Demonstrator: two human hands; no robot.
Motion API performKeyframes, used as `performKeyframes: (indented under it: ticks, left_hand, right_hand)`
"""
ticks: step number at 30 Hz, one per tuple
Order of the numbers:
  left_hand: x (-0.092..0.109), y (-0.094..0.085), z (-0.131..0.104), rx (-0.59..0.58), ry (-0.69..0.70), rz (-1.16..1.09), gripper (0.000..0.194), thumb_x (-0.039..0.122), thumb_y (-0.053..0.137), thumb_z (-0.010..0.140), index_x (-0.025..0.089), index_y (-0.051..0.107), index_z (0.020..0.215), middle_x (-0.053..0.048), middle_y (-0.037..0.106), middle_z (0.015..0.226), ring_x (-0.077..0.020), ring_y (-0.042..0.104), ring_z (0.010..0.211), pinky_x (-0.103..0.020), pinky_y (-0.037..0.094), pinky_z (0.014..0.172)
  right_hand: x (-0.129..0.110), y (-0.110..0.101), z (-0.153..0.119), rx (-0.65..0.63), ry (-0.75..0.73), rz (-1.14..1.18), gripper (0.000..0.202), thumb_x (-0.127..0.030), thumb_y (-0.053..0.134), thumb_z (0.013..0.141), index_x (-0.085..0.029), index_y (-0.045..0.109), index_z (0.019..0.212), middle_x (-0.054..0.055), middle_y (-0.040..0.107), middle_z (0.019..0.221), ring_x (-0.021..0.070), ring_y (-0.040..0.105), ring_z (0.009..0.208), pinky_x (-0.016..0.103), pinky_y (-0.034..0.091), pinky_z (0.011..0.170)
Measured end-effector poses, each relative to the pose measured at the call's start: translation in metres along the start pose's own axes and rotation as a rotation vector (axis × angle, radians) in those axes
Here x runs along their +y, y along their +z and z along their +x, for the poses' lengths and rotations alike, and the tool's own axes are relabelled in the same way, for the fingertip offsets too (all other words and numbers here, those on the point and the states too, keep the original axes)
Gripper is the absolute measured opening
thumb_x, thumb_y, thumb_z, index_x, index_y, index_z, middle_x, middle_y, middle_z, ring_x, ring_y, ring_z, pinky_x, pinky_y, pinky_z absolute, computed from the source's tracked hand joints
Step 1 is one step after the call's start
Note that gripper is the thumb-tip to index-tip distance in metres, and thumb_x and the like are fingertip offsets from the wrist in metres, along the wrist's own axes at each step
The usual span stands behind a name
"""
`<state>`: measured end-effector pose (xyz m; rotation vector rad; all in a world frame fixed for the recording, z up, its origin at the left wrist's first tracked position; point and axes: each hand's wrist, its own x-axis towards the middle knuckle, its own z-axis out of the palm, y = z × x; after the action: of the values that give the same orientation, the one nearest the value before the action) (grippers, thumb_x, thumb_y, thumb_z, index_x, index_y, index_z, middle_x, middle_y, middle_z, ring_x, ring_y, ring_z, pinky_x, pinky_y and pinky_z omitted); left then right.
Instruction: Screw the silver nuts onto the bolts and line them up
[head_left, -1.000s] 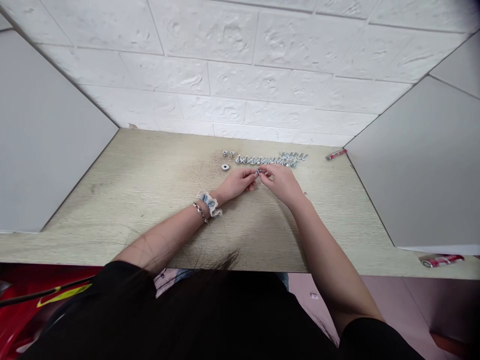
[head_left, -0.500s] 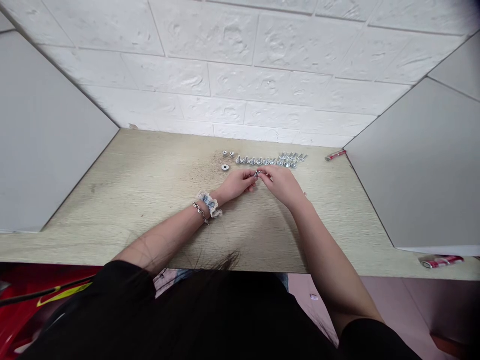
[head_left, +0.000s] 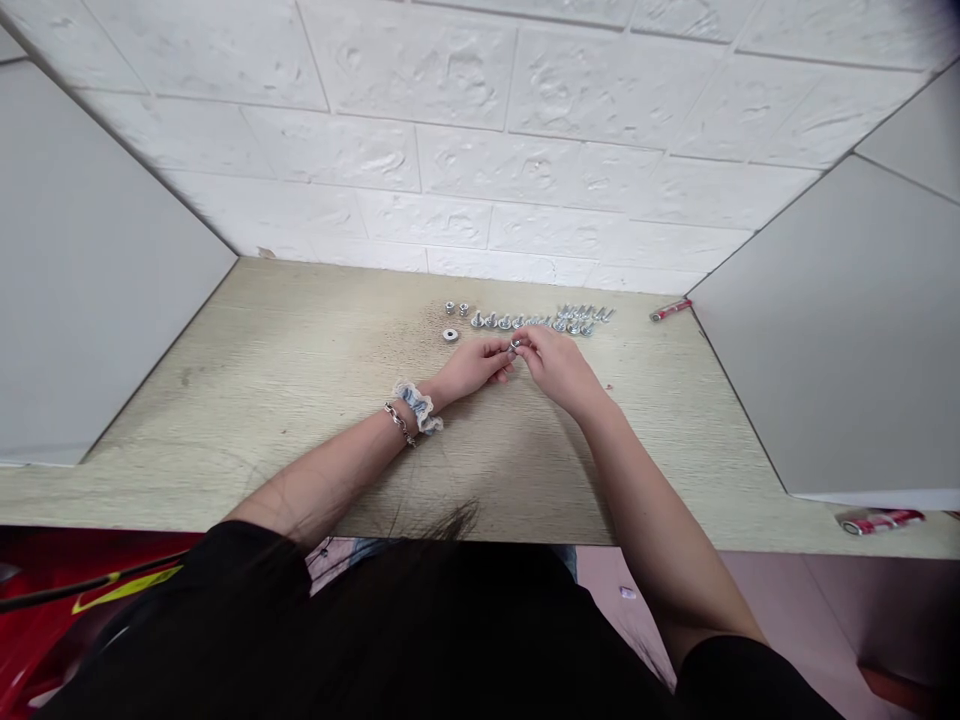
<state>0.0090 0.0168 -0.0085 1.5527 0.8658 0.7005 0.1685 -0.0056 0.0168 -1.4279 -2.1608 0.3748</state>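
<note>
My left hand [head_left: 474, 368] pinches a small shiny metal fastener [head_left: 514, 346] between thumb and fingertips. From the other side, my right hand [head_left: 553, 366] closes its thumb and forefinger on the same piece; the fingers hide most of it, so its exact form cannot be made out. Just beyond the fingertips runs a row of silver bolts with washers [head_left: 491, 321], standing upright on their wide bases and partly covered by my right hand. Behind the row's right end lie several silver screws [head_left: 585, 312]. A round washer [head_left: 450, 336] rests left of the row, with two small metal nuts [head_left: 457, 309] behind it.
The pale wooden tabletop [head_left: 315, 350] ends at a white brick-patterned wall [head_left: 450, 150]. Grey panels [head_left: 105, 270] stand on both sides. One red battery [head_left: 670, 310] lies by the right panel, another red battery [head_left: 882, 522] near the front right edge.
My right fingers have shifted slightly and lifted a little around the fastener, showing more of its shiny edge. My left hand and the laid-out hardware stay nearly the same.
</note>
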Motion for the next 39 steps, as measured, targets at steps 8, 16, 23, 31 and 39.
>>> performKeyframes:
  ticks: [8, 16, 23, 31, 39]
  left_hand:
    - [0.002, 0.0002, -0.0016, 0.01, 0.017, 0.07, 0.022, 0.031, 0.05, 0.083, 0.013, 0.058, 0.076, 0.002, 0.053, 0.062, -0.0073, 0.049, 0.054, -0.02, 0.04, 0.056]
    - [0.0035, 0.0019, -0.0042, -0.057, 0.054, 0.064, 0.019, 0.021, 0.047, 0.081, 0.013, 0.056, 0.067, 0.003, 0.053, 0.059, -0.006, 0.049, 0.054, -0.019, 0.037, 0.054]
    - [0.0012, 0.0033, -0.0023, -0.063, 0.038, 0.037, 0.015, 0.023, 0.053, 0.079, 0.012, 0.06, 0.07, 0.002, 0.057, 0.063, -0.0063, 0.052, 0.055, -0.02, 0.04, 0.056]
    - [0.0021, 0.0006, -0.0016, -0.025, 0.01, -0.008, 0.019, 0.029, 0.053, 0.082, 0.013, 0.06, 0.073, 0.002, 0.056, 0.064, -0.006, 0.051, 0.055, -0.021, 0.041, 0.057]
    - [0.0072, 0.0003, -0.0027, 0.005, -0.039, -0.07, 0.024, 0.035, 0.057, 0.081, 0.011, 0.061, 0.079, 0.0, 0.06, 0.07, -0.0056, 0.052, 0.055, -0.021, 0.042, 0.056]
  right_hand:
    - [-0.003, -0.0025, -0.0024, 0.004, 0.068, 0.015, 0.013, -0.025, 0.048, 0.084, -0.02, 0.056, 0.092, 0.006, 0.064, 0.088, 0.0208, 0.057, 0.085, 0.034, 0.042, 0.075]
    - [-0.0058, 0.0, -0.0017, -0.031, 0.081, -0.048, 0.018, -0.035, 0.048, 0.085, -0.022, 0.043, 0.074, 0.002, 0.054, 0.076, 0.0185, 0.049, 0.073, 0.03, 0.036, 0.065]
    - [-0.0083, -0.0018, -0.0016, -0.046, 0.03, -0.121, 0.018, -0.028, 0.039, 0.09, -0.021, 0.049, 0.076, 0.005, 0.055, 0.082, 0.0189, 0.05, 0.077, 0.03, 0.037, 0.069]
    - [-0.0058, -0.0018, -0.0031, 0.074, 0.005, -0.11, 0.024, -0.029, 0.043, 0.09, -0.021, 0.065, 0.086, 0.007, 0.064, 0.089, 0.0197, 0.057, 0.083, 0.031, 0.043, 0.072]
    - [-0.0023, -0.0005, -0.0033, 0.141, 0.033, -0.146, 0.027, -0.03, 0.047, 0.089, -0.024, 0.07, 0.103, 0.007, 0.068, 0.099, 0.0208, 0.061, 0.089, 0.033, 0.047, 0.077]
